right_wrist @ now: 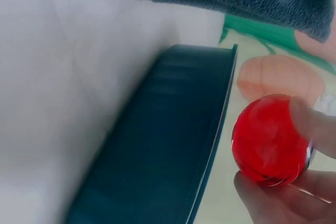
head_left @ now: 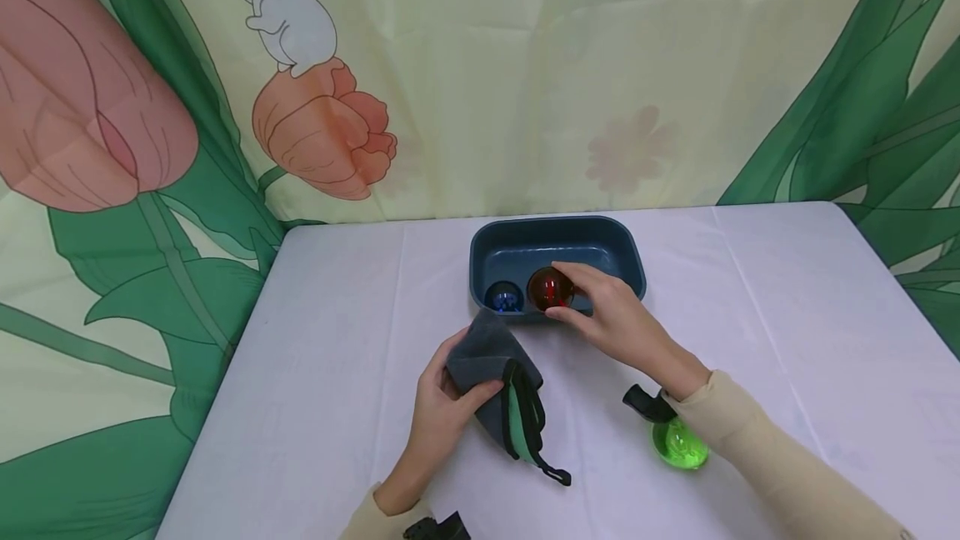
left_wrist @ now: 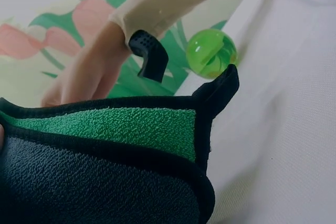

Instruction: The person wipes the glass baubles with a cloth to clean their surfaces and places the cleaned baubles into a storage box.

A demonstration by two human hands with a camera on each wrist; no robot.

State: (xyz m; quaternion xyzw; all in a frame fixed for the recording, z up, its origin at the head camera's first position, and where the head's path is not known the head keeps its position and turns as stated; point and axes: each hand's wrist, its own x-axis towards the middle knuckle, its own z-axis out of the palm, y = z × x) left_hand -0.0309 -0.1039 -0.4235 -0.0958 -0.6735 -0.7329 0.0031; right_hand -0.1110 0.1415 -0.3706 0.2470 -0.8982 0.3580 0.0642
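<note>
My right hand point(head_left: 618, 315) pinches a clear red ball point(head_left: 551, 287) between thumb and fingers, at the near side of a dark blue tray point(head_left: 555, 227). In the right wrist view the red ball point(right_wrist: 270, 140) shows above the level of the tray's rim point(right_wrist: 231, 72). A clear blue ball point(head_left: 504, 297) lies in the tray's near left corner. My left hand point(head_left: 442, 407) grips a folded cloth point(head_left: 487, 357), dark grey-blue outside and green inside, with black edging and a hanging loop. The palm side of that hand is hidden behind the cloth.
On the white-covered table point(head_left: 330, 340), a clear green ball point(head_left: 681, 444) lies beneath the right forearm, partly behind a black wrist mount point(head_left: 648, 403). A printed curtain point(head_left: 510, 107) with tulips hangs behind the table's far edge.
</note>
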